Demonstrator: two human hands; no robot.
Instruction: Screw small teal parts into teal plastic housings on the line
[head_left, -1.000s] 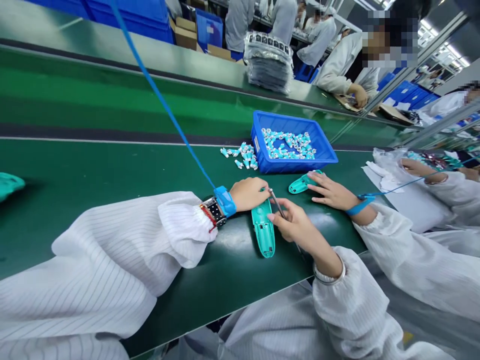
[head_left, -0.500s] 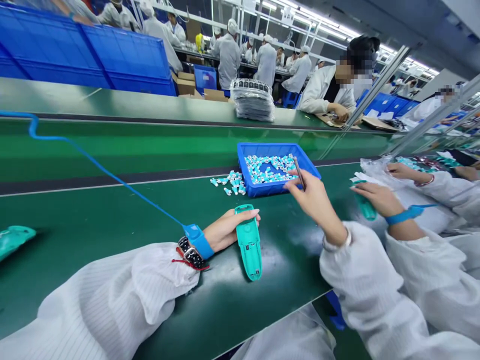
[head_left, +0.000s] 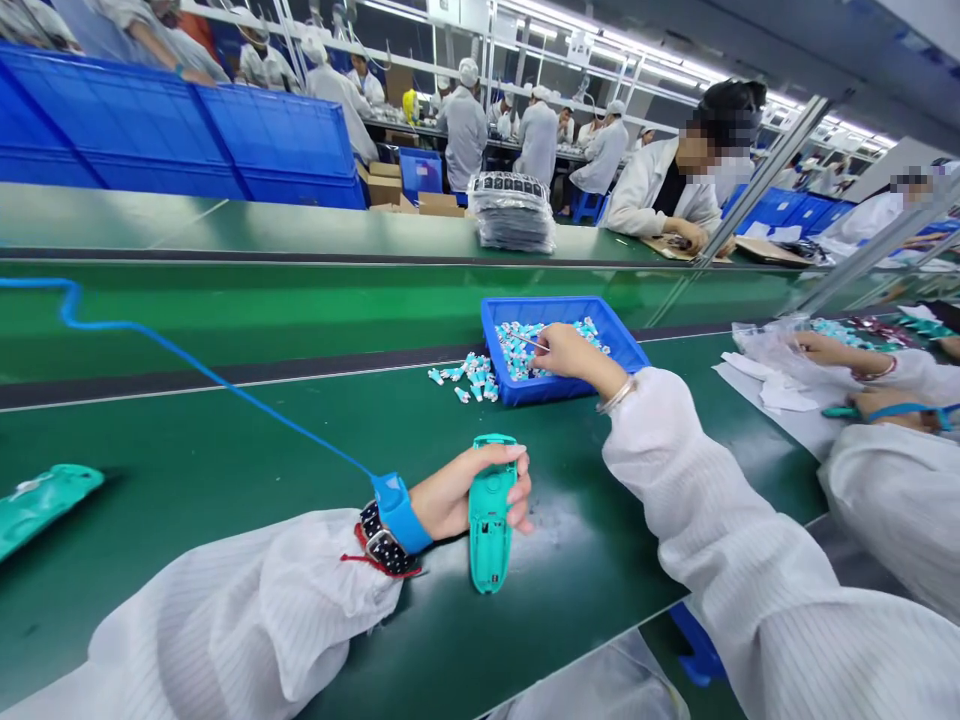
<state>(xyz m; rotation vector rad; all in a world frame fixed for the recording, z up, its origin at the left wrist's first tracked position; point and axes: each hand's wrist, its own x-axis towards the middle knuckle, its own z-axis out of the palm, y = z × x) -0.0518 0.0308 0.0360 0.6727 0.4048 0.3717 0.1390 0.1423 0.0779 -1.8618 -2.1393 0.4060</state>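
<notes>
My left hand (head_left: 472, 490) grips a teal plastic housing (head_left: 490, 520), long and rounded with its hollow inner side facing up, just above the green bench. The thumb lies across its upper end and the fingers wrap its right edge. Over the blue bin (head_left: 581, 392), my right hand (head_left: 568, 352) pinches thin metal tweezers (head_left: 534, 343), whose tip points left among small teal-and-white parts (head_left: 517, 355). Whether the tip touches a part is too small to tell. A loose pile of the same parts (head_left: 478, 378) lies against the bin's left side.
Another teal housing (head_left: 49, 500) lies at the far left. A blue cord (head_left: 217, 378) runs from my left wrist strap across the bench. At right, a co-worker's hand (head_left: 900, 405) is near white sheets (head_left: 772, 380). A bagged stack (head_left: 512, 212) stands on the ledge behind.
My right hand has moved left and down into the bin with the tweezers. The teal housing in my left hand has turned slightly more upright. The co-worker's arm at right has drawn away.
</notes>
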